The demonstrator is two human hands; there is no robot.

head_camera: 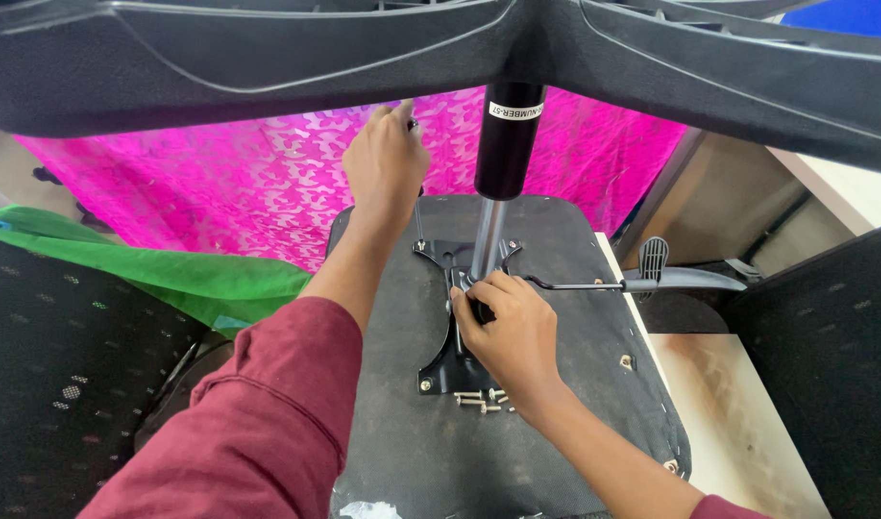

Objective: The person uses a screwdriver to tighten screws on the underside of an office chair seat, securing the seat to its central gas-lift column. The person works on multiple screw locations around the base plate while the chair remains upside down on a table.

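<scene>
Right hand (513, 332) grips closed on the black stamped-steel mounting plate (447, 360) at the foot of the chrome gas-lift column (486, 238). Left hand (385, 163) is raised, fingers pinched around a small dark object at the black plastic star-shaped chair base (268, 58) overhead (object too small to identify). The plate lies on the upturned black fabric seat underside (546, 432), centred. Judged rigid and top-heavy — best held low on the column or plate, not by the thin black lever (652, 282). Loose silver bolts (481, 401) lie just beside the plate — likely to roll.
</scene>
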